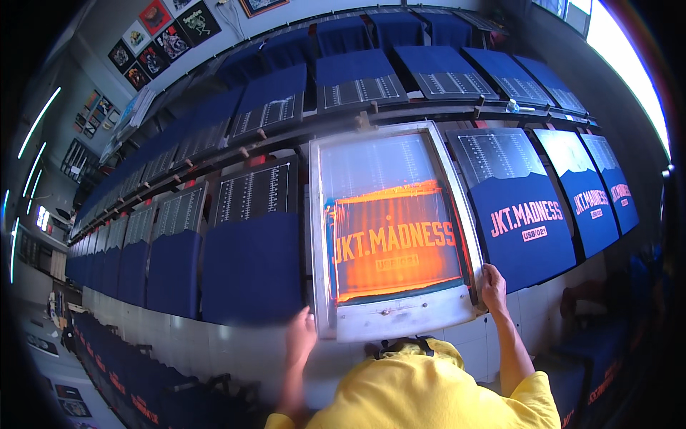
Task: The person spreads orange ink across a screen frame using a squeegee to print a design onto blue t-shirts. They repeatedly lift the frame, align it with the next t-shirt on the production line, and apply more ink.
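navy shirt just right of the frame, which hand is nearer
Right: the right hand is at the right edge of the screen frame, beside the shirt; the left hand is by the frame's lower left corner.

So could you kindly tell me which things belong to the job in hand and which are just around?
Seemingly in use:
- framed screen with orange ink
- left hand, right hand beside it
- blue cloths
- boards

Just around:
- wall pictures
- tube lights

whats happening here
A yellow-shirted person has the right grip on the side of a rectangular silver-framed screen smeared with orange ink; the left grip is by its lower left corner, contact unclear. In the same row, navy fabric pieces to the right bear coral lettering; those to the left are plain.
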Available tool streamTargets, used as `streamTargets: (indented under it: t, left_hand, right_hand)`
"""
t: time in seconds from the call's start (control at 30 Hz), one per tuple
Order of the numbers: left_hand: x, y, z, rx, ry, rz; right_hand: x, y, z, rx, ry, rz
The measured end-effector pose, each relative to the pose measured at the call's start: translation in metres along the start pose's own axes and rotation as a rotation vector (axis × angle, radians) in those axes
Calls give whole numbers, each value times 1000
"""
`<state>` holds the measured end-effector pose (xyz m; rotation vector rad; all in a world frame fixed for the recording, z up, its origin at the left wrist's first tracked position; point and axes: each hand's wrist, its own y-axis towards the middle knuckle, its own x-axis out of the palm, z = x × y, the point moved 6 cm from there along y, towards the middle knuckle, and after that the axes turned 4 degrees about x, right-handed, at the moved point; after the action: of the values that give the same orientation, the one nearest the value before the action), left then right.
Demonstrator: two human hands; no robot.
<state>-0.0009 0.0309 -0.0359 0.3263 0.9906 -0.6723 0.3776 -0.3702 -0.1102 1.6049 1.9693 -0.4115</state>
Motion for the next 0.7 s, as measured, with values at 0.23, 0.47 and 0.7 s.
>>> streamTargets:
  t: [0.23, 0.47, 0.7]
  left_hand:
    - [28, 6, -22, -88, -217, 27]
    - [28, 7, -31, -117, -219, 39]
    - [33, 8, -31, -168, -261, -17]
  right_hand:
    - [16, 6, 17, 161, 381, 64]
    - [11, 5, 9, 254, 390, 94]
    - [4, 5, 3, 126, 138, 101]
